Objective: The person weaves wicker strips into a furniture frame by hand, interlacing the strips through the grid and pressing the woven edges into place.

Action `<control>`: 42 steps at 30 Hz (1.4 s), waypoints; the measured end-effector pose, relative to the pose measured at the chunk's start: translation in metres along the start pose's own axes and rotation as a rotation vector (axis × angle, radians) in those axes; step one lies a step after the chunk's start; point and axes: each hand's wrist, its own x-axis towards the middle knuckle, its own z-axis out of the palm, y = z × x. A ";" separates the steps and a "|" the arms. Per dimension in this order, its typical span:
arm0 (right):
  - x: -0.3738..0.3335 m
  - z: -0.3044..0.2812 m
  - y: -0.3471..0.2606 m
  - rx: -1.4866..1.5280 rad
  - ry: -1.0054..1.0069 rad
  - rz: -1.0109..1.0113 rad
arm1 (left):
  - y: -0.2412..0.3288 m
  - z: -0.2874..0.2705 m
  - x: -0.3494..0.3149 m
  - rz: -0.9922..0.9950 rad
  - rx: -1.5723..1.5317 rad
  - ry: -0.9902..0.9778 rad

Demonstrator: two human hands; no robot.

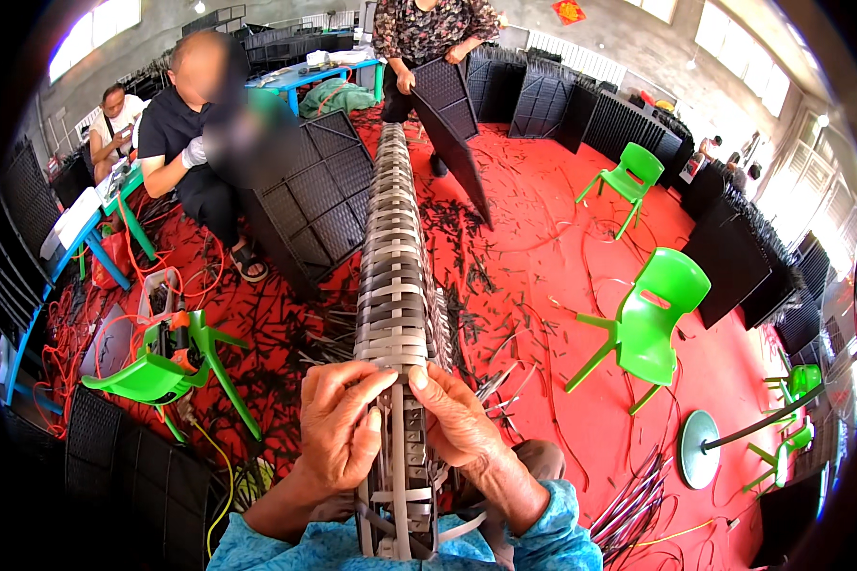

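Observation:
A long, narrow frame (393, 276), woven over with flat grey and dark plastic strips, runs from my lap straight away from me. Close weaving covers its far part, while bare dark framework shows in the near part. At the edge of the close weave, my left hand (336, 428) and my right hand (459, 423) meet, thumbs and fingers pinched on a flat grey strip (399, 476). This strip runs lengthwise down the middle toward me. More loose strip ends (462, 528) stick out near my lap. The fingers partly hide the exact spot being gripped.
A green chair (143, 376) at left bears an orange and black power tool (179, 341). Other green chairs (655, 314) stand right, near a round base (699, 449) and a strip bundle (633, 504). Two people handle black woven panels (324, 195). Scraps and cords litter the red floor.

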 end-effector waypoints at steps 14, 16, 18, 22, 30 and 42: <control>-0.009 -0.001 0.000 -0.066 0.176 -0.094 | 0.003 0.006 0.005 0.162 0.098 0.061; -0.007 0.009 0.004 -0.119 0.223 -0.084 | -0.005 0.004 -0.001 0.141 0.100 0.073; -0.011 0.001 -0.001 -0.130 0.217 -0.118 | -0.002 0.009 0.005 0.172 0.062 0.090; -0.016 -0.002 -0.004 -0.117 0.242 -0.106 | 0.002 0.015 0.008 0.171 0.042 0.085; -0.023 -0.010 -0.011 -0.008 0.287 -0.152 | 0.005 0.022 0.015 0.182 -0.014 0.017; -0.022 -0.021 -0.001 0.006 0.333 -0.176 | 0.004 0.024 0.013 0.193 -0.045 0.073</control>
